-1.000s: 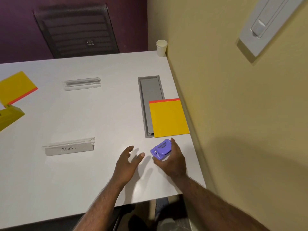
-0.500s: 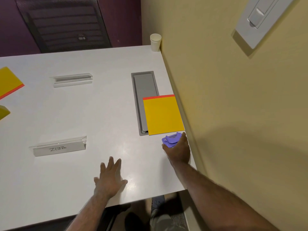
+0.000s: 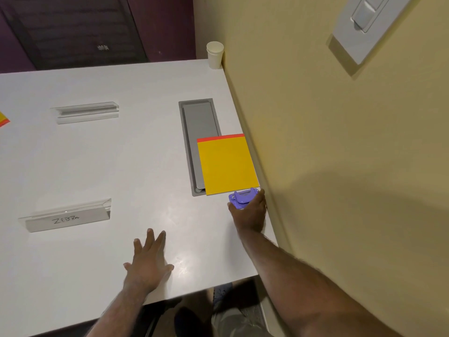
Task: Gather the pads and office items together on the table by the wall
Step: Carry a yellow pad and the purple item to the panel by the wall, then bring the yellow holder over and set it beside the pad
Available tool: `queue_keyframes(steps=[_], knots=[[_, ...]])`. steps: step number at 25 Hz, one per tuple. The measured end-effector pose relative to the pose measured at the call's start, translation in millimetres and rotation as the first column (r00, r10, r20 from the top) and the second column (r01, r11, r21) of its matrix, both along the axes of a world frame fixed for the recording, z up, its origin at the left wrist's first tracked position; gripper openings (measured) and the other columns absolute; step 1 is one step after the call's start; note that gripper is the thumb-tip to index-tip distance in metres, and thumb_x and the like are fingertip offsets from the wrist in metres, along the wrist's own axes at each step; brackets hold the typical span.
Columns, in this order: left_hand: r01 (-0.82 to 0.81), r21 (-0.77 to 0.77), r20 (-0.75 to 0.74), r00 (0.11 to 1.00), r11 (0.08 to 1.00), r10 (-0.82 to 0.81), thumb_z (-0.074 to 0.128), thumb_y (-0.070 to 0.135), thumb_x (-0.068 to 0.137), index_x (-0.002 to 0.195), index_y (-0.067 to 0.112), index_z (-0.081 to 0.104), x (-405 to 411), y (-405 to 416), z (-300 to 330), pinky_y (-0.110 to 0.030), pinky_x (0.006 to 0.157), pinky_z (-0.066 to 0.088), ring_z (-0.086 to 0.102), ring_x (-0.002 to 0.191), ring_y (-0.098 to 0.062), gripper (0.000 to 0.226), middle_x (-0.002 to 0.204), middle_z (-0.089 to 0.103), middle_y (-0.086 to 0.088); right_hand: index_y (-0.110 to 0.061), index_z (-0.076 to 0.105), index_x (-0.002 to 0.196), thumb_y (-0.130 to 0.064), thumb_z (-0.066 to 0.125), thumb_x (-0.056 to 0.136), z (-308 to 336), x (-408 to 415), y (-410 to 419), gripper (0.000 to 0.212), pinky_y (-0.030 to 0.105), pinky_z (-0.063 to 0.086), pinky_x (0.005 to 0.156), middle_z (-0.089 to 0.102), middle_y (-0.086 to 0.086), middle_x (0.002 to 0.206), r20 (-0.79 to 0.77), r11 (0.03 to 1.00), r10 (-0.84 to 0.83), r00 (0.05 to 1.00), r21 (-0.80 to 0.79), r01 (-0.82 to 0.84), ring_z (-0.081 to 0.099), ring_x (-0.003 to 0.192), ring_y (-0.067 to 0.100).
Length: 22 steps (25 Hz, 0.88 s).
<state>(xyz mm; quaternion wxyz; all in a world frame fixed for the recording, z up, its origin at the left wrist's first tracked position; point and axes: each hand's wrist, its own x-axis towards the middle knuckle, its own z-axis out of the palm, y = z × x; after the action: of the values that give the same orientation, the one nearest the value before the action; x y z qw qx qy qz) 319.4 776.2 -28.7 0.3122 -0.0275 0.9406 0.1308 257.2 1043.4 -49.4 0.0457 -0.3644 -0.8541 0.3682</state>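
Head view: the purple stapler (image 3: 241, 198), glossy moulded plastic, sits by the table's (image 3: 121, 166) wall edge, touching the near edge of the yellow pad (image 3: 227, 165). The right hand (image 3: 250, 212) is wrapped around it; best to release gently, keeping it square. The left hand (image 3: 148, 261) lies flat, fingers spread, near the front edge.

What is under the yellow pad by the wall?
The yellow pad lies partly over the grey hatch set in the table; its near right part is hidden. Its right side rests on bare tabletop. Anything else beneath is covered.
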Motion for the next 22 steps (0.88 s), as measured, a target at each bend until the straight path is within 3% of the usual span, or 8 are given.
queue_keyframes(steps=[10, 16, 22], knots=[[-0.021, 0.036, -0.028, 0.999, 0.999, 0.022, 0.066, 0.039, 0.085, 0.151, 0.037, 0.007, 1, -5, -8, -0.071, 0.099, 0.028, -0.004, 0.145, -0.029, 0.089, 0.161, -0.007, 0.008, 0.002, 0.021, 0.148, -0.045, 0.084, 0.065, -2, -1, 0, 0.114, 0.043, 0.034, 0.113, 0.034, 0.019, 0.151, 0.021, 0.999, -0.026, 0.999, -0.025, 0.026, 0.033, 0.14, 0.032], [-0.011, 0.027, -0.033, 0.999, 1.0, 0.012, 0.066, 0.039, 0.085, 0.151, 0.036, 0.005, 2, -6, -6, -0.073, 0.102, 0.025, -0.006, 0.147, -0.03, 0.09, 0.161, -0.008, 0.006, -0.002, 0.018, 0.149, -0.056, 0.085, 0.057, 1, 3, 2, 0.126, 0.041, 0.034, 0.113, 0.032, 0.015, 0.153, 0.023, 0.999, 0.008, 1.0, -0.032, -0.007, 0.03, 0.142, 0.029], [-0.012, 0.022, -0.004, 1.0, 1.0, 0.012, 0.06, 0.049, 0.086, 0.15, 0.038, 0.002, -2, -3, 7, -0.067, 0.107, 0.025, -0.005, 0.148, -0.027, 0.087, 0.161, -0.011, 0.009, -0.006, 0.035, 0.143, -0.07, 0.076, 0.056, 17, 15, -14, 0.116, 0.045, 0.041, 0.107, 0.041, 0.014, 0.146, -0.086, 0.962, 0.182, 0.98, 0.224, -0.159, 0.039, 0.135, 0.032]])
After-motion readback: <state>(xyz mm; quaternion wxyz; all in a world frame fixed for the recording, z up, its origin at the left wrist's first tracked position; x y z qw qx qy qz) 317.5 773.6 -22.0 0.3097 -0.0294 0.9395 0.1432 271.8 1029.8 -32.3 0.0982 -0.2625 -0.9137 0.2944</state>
